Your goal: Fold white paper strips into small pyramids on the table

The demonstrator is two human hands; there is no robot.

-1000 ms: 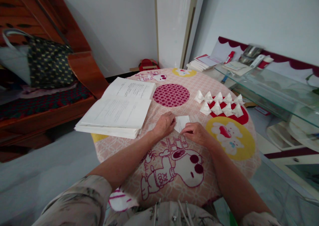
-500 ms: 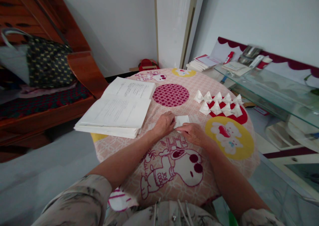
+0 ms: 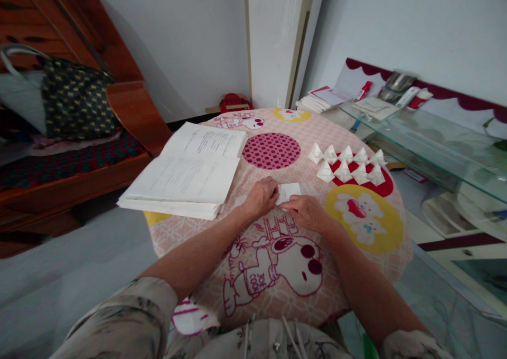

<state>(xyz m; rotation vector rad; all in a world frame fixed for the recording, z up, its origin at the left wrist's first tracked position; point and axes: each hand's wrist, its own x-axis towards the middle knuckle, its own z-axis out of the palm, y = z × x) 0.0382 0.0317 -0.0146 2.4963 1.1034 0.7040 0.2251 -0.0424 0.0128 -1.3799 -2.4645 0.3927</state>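
A small piece of folded white paper [image 3: 290,191] lies flat on the patterned tablecloth in front of me. My left hand [image 3: 263,194] is closed at its left edge, fingers curled with the tips partly hidden. From the right, my right hand [image 3: 304,210] grips the lower edge, its index finger laid along the paper and the other fingers folded under. Both hands touch the sheet, and their fingertips are close together. To the right stand several white folded-paper pyramids [image 3: 344,172] in two rows.
An open stack of printed paper [image 3: 186,177] lies on the table's left side. Beyond the right edge is a glass shelf [image 3: 443,153] with papers, a red tube [image 3: 363,91] and metal containers. A wooden bench [image 3: 130,113] with a patterned bag [image 3: 77,100] stands at left.
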